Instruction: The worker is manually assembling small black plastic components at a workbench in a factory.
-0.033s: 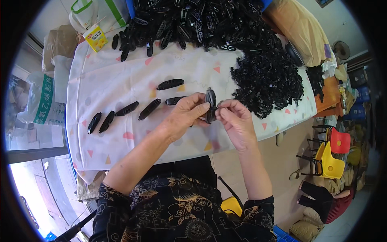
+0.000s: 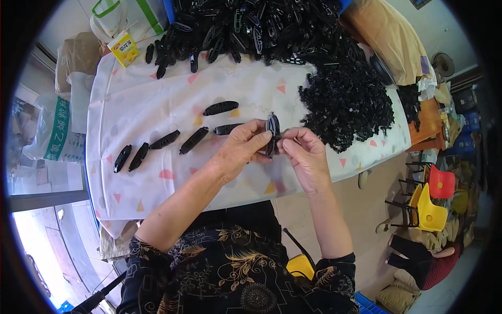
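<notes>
Above the near half of the table, my left hand point(image 2: 246, 141) is closed around a long black plastic part point(image 2: 273, 124), held upright with the thumb across it. Close against the part's right side, my right hand point(image 2: 305, 149) has thumb and forefinger pinched together. Whatever sits between those fingertips is too small to make out. Similar slotted black parts lie on the cloth to the left: one long part point(image 2: 220, 108) beyond my left hand, another part point(image 2: 226, 129) partly hidden behind it, and several more in a loose row, such as the part point(image 2: 194, 141).
A big heap of long black parts point(image 2: 246, 31) fills the table's far side. Right of it lies a mound of small black pieces point(image 2: 348, 99). A yellow box point(image 2: 124, 49) stands at the far left corner. Yellow and red chairs point(image 2: 432, 209) and a bending person point(image 2: 429, 261) are on the right.
My right hand has shifted very slightly toward the held part. Everything else looks the same.
</notes>
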`<state>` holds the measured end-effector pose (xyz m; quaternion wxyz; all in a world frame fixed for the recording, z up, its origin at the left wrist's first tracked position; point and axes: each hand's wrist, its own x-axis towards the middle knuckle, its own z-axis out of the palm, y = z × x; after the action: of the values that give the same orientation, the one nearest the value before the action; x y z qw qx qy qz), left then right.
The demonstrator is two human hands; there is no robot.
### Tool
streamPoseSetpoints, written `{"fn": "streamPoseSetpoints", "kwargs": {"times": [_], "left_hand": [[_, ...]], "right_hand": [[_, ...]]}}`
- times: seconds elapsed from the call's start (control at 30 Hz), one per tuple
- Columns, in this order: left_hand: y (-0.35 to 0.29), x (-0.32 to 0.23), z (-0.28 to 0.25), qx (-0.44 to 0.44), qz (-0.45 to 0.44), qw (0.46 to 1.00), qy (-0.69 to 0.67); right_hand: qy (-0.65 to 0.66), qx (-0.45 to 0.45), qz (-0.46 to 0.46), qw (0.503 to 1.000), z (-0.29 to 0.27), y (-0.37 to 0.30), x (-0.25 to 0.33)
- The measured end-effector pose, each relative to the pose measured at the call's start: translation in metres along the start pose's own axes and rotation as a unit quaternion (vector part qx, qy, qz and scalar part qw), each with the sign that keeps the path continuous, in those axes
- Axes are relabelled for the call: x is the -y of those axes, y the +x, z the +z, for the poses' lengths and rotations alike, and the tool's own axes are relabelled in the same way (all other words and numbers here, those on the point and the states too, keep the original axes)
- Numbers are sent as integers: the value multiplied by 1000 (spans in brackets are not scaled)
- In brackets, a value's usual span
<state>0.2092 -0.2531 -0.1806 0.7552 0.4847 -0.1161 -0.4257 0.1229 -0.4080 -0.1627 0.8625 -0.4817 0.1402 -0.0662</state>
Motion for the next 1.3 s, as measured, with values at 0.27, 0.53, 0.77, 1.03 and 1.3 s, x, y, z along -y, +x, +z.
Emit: {"fn": "streamPoseSetpoints", "kwargs": {"times": [0.27, 0.53, 0.77, 1.03, 1.3], "left_hand": [[-10, -10, -25, -85, 44, 995, -29], [-28, 3, -22, -13, 5, 993, -116], [-34, 6, -22, 30, -1, 988, -154], [-45, 14, -15, 60, -3, 974, -218], [-54, 18, -7, 84, 7, 968, -234]], "right_hand": [[-381, -91, -190, 900, -37, 8, -3], [-729, -33, -312, 609, -28, 22, -16], [-618, 8, -444, 648, -9, 6, -13], [-607, 53, -549, 572, 16, -20, -5], [-628, 72, -546, 550, 23, -34, -10]]}}
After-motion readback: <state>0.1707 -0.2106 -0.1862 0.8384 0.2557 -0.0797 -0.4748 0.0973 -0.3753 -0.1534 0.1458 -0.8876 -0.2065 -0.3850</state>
